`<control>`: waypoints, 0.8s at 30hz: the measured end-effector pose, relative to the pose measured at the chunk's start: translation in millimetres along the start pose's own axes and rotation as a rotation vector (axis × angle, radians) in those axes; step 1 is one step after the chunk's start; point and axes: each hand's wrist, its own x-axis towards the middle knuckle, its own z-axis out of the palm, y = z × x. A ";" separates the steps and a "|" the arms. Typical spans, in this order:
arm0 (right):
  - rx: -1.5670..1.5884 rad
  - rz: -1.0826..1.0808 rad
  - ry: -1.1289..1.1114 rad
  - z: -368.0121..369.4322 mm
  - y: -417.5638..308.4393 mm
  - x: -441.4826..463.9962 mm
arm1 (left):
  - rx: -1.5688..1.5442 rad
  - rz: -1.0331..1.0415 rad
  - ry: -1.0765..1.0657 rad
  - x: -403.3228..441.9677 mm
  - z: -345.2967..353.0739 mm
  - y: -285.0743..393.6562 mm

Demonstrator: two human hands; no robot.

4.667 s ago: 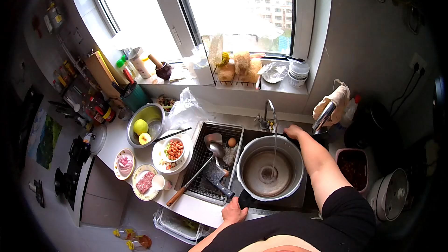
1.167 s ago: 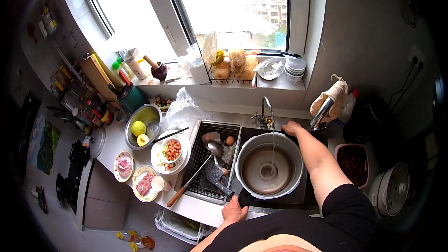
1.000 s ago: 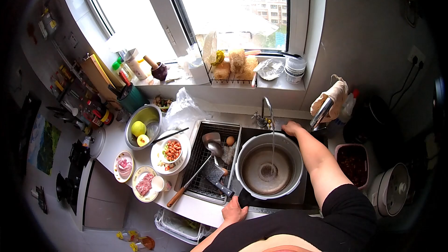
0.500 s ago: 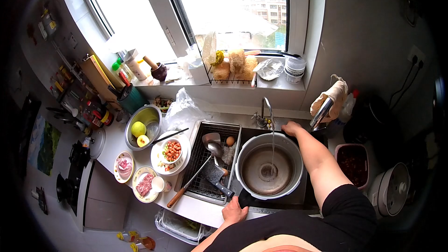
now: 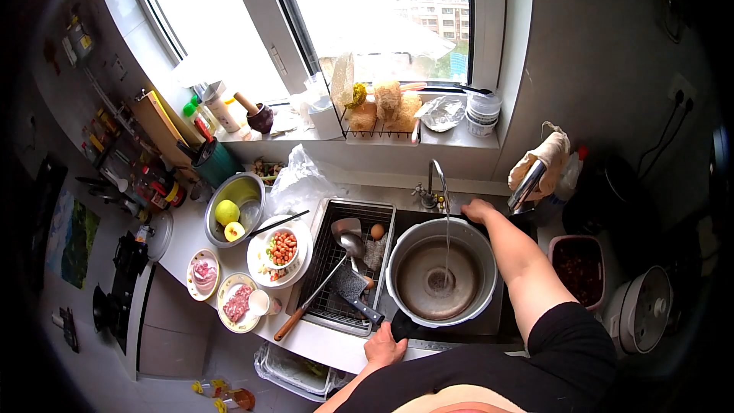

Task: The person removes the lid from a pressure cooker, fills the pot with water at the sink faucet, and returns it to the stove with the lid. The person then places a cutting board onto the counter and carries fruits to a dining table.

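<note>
A large metal pot [image 5: 441,317] sits in the sink [image 5: 489,324], with water running into it from the tap [image 5: 437,176]. My left hand [image 5: 384,346] rests on the counter's front edge, beside the pot's dark handle and the end of the cleaver handle [image 5: 370,312]; its fingers look apart. Behind the pot's right side, my right hand [image 5: 477,210] lies on the sink's back edge, fingers stretched out and nothing visible in them. Left of the pot, a drying rack [image 5: 317,291] bears the cleaver, a spatula, a ladle [image 5: 352,242] and an egg [image 5: 378,231].
To the left are a bowl with yellow-green fruit [image 5: 227,211], a bowl of peanuts [image 5: 282,248] on a plate, and two dishes of meat [image 5: 204,274]. A cloth [image 5: 541,154] hangs over a metal object on the right, near a reddish tub [image 5: 577,271] and a rice cooker [image 5: 644,313].
The view has shifted slightly since the oldest frame, and the water in the pot looks a little higher. Both my hands have kept their places.
</note>
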 end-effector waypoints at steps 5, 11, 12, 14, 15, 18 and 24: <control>0.006 0.000 0.015 1.1 0.5 -0.3 | 0.005 -0.008 0.015 -0.9 -1.2 2.5; 0.001 -0.011 0.016 1.1 1.1 -0.1 | 0.001 -0.010 0.014 0.0 -0.2 1.5; 0.003 -0.008 0.016 1.7 1.6 1.1 | 0.000 -0.008 0.013 0.2 0.1 1.2; 0.005 -0.005 0.016 3.3 3.0 4.4 | 0.000 -0.008 0.014 0.5 1.6 0.1; 0.001 -0.004 0.013 4.2 4.0 6.6 | 0.000 -0.007 0.015 0.5 2.1 -0.2; -0.006 -0.004 0.008 4.9 4.3 7.9 | 0.006 -0.002 0.019 0.1 1.7 0.0; 0.002 -0.002 0.019 1.2 0.3 0.7 | 0.005 0.006 0.016 0.5 2.0 -0.7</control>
